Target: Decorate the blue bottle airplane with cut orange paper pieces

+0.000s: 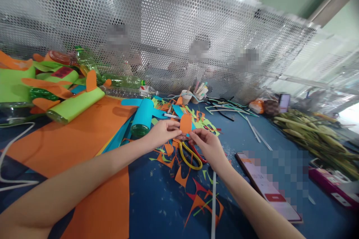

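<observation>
A: Where was the orange cutout (185,123)?
B: Just above the scissors (190,155), lifted off the blue table (157,201). Left hand (164,131) pinched its left edge w/ thumb & fingers. Right hand (206,143) pinched the bottom-right corner, fingers closed on it.
A: Grip ok?
B: Prob. fine. Light edge pinches suited thin paper; squeezing harder would've creased it, imo. Teal bottle (142,117) lay left of the scissors, paper scraps (196,198) all around them.

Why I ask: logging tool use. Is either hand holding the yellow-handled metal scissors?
No, the yellow-handled scissors lie on the blue table while the left hand and right hand pinch an orange rounded paper cut-out.
</observation>
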`<state>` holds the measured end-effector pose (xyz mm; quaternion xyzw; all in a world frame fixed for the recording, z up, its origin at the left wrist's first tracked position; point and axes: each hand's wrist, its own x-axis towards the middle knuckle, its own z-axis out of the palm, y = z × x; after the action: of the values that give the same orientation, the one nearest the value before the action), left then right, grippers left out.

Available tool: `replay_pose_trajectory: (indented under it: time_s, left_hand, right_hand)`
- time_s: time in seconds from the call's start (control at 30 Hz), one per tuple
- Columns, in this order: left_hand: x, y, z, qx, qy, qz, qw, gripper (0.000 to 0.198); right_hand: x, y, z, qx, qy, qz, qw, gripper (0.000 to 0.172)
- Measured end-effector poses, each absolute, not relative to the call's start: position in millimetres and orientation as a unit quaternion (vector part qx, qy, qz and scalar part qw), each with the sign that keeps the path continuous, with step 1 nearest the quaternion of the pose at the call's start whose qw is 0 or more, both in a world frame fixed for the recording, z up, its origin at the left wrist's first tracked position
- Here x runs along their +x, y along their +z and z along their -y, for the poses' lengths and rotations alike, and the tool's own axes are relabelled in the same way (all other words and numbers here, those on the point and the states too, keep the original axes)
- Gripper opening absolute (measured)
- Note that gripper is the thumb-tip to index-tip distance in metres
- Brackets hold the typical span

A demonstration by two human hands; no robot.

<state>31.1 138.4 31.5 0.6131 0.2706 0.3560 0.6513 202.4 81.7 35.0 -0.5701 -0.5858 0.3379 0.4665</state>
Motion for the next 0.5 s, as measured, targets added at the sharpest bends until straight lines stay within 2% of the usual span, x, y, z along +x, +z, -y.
replay_pose_trajectory:
  time_s: [0.13,0.23,0.37,0.5]
  left_hand:
    - [29.7,30.3,-140.5,0.631,0.345,-0.253,0.647,0.027]
    - [29.3,30.0,-141.0,0.627,0.338,-0.265,0.65,0.036]
    - [30.2,28.9,-141.6,0.642,0.334,-0.275,0.634,0.046]
    - [28.2,31.8,-141.9,0.662,0.312,-0.291,0.616,0.054]
  right_hand:
    - [201.8,31.0,-83.4,-0.553,0.347,0.584,0.482,0.024]
    - [201.9,28.1,-84.0,-0.539,0.311,0.597,0.507,0.024]
    - [202.4,28.0,-83.7,-0.537,0.287,0.626,0.487,0.018]
    - [203.2,26.1,-84.4,-0.526,0.302,0.628,0.488,0.019]
